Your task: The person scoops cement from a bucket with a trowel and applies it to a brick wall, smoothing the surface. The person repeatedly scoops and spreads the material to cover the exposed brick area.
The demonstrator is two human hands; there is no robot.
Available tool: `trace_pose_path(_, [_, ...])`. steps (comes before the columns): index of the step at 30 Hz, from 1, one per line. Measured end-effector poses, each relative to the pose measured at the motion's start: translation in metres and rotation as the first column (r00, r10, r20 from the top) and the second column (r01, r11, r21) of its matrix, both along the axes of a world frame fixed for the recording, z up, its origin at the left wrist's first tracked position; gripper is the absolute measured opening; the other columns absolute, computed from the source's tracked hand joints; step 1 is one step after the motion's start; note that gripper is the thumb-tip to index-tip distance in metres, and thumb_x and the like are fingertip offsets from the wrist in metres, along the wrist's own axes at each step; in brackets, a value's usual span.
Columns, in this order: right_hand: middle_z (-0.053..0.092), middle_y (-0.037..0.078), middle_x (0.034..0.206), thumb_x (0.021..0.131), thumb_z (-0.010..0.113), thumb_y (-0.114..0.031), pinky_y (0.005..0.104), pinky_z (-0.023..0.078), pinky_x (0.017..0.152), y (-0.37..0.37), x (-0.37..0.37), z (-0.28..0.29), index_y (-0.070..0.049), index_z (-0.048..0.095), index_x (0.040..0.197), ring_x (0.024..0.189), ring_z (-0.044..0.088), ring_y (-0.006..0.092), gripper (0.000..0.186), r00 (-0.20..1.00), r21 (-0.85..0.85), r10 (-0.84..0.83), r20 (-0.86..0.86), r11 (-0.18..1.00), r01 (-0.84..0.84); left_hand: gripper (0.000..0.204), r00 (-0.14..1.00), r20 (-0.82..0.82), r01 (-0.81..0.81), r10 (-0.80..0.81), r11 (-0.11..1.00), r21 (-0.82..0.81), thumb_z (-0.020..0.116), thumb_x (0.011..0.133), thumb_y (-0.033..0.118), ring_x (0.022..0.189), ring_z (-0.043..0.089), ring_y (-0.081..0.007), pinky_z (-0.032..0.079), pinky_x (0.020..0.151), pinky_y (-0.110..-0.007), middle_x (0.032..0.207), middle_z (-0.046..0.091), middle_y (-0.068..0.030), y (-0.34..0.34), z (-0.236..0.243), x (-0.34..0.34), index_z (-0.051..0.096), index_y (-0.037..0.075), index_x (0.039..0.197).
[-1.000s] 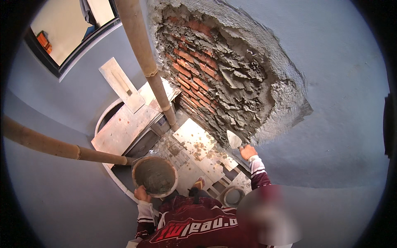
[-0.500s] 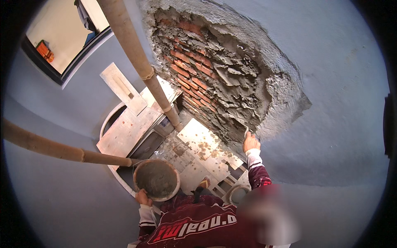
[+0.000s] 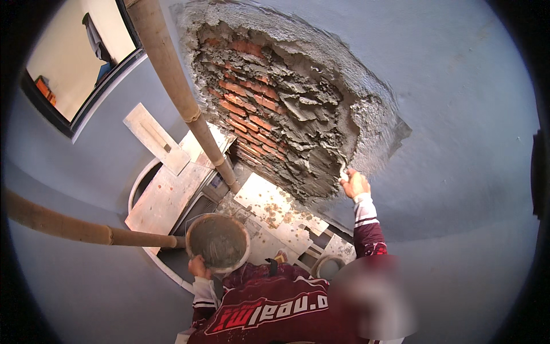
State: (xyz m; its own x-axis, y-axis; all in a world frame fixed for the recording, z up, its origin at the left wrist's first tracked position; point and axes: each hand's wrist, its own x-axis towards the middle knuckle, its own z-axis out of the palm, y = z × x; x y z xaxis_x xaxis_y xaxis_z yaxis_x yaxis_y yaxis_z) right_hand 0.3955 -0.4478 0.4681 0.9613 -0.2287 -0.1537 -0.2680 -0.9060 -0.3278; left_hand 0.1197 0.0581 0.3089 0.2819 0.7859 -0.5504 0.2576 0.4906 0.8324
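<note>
My right hand [image 3: 357, 184] is closed around a trowel [image 3: 344, 169] at the lower right edge of the broken wall patch. Only the trowel's pale handle and neck show; its blade cannot be made out against the grey mortar. Rough wet mortar [image 3: 312, 114] covers the patch's right side, while red bricks [image 3: 246, 103] lie bare on the left. My left hand [image 3: 199, 267] grips the near left rim of a round bucket [image 3: 248, 243], held tilted in front of my body. Grey mortar [image 3: 217, 241] lies inside it.
One bamboo pole [image 3: 192, 109] slants down beside the patch; another bamboo pole [image 3: 86, 228] comes in from the left. Plywood boards [image 3: 166, 200] stand left of the bucket. Mortar-spotted boards [image 3: 263, 198] lie below the wall. A second bucket [image 3: 329, 267] sits by my right side.
The view has shifted, so the wall and poles sit further left. My right hand has moved up along the patch's edge with the trowel. My left hand stays on the bucket rim.
</note>
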Motion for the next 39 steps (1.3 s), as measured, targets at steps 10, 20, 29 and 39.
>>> trace_pose_path(10, [0.064, 0.019, 0.103, 0.082, 0.069, -0.03, 0.0523, 0.051, 0.079, -0.004, -0.056, -0.049, -0.013, 0.053, 0.114, 0.096, 0.065, 0.04, 0.039, 0.993, -0.115, 0.11, -0.048, 0.987, -0.115, 0.018, 0.989, -0.142, -0.02, 0.037, 0.992, 0.123, 0.057, 0.062, 0.0, 0.068, 0.043, -0.0185, 0.037, 0.06, -0.033, 0.074, 0.047, -0.0039, 0.021, 0.004, -0.015, 0.044, 0.005, 0.074])
trace_pose_path(20, [0.062, 0.021, 0.108, 0.093, 0.049, -0.02, 0.0475, 0.055, 0.075, 0.047, 0.025, -0.21, -0.009, 0.057, 0.115, 0.093, 0.068, 0.0368, 0.025, 0.998, -0.2, 0.036, -0.042, 0.979, -0.044, 0.019, 0.952, -0.3, 0.12, -0.066, 0.979, 0.164, 0.057, 0.065, 0.004, 0.074, 0.048, -0.0244, 0.043, 0.067, -0.038, 0.084, 0.052, -0.0102, 0.024, 0.041, -0.043, 0.049, 0.001, 0.082])
trace_pose_path(29, [0.063, 0.02, 0.103, 0.084, 0.067, -0.029, 0.0519, 0.051, 0.078, 0.047, 0.017, -0.061, -0.013, 0.057, 0.111, 0.093, 0.065, 0.0408, 0.033, 0.99, 0.024, 0.067, 0.124, 0.997, -0.07, 0.015, 0.943, -0.173, 0.323, -0.284, 0.906, 0.273, 0.058, 0.064, 0.002, 0.07, 0.048, -0.0206, 0.043, 0.065, -0.036, 0.076, 0.052, -0.0061, 0.017, 0.018, -0.03, 0.051, 0.003, 0.077])
trace_pose_path(39, [0.07, 0.014, 0.101, 0.08, 0.071, -0.036, 0.0446, 0.05, 0.085, -0.004, -0.009, 0.027, -0.016, 0.067, 0.109, 0.099, 0.066, 0.0338, 0.035, 0.986, 0.241, -0.068, 0.151, 0.97, 0.03, 0.013, 0.971, -0.085, 0.236, -0.226, 0.961, 0.142, 0.057, 0.062, 0.001, 0.069, 0.045, -0.0183, 0.038, 0.06, -0.033, 0.071, 0.048, -0.0025, 0.001, 0.007, 0.027, 0.05, 0.004, 0.072])
